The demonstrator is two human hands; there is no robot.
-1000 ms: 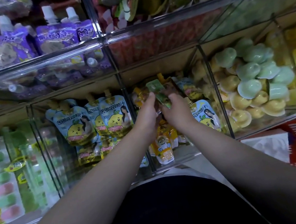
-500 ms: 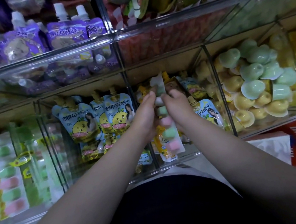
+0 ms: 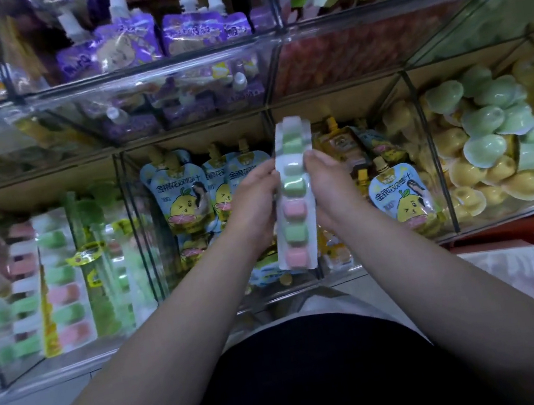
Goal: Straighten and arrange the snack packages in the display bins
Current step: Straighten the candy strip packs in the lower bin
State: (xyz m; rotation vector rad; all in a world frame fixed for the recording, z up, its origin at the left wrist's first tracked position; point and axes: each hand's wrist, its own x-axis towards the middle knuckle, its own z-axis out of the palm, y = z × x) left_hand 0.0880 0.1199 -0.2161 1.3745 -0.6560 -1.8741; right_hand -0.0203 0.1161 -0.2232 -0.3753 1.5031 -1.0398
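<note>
Two hands on one item: left hand (image 3: 253,204) and right hand (image 3: 329,187) each pinch a long edge of the candy strip (image 3: 293,205) with curled fingers, gripping a bit above its middle, so it sits right between them. Strip long axis runs away from the person: top end sticks out beyond the fingertips, bottom end hangs free below both wrists, slight tilt with the lower end toward the left-hand side. It's held up in front of the mixed pouch bin (image 3: 309,286), not resting on anything. Blue juice pouches (image 3: 181,197) stand just past the left hand. Look-alike pink/green strips lie in the strip bin (image 3: 58,278), well off to the outer side of the left hand, long axes roughly parallel to the held one. Judgement: strip probably belongs there, so travel goes leftward, left hand is the nearer carrier, little rotation needed, right hand would let go first
</note>
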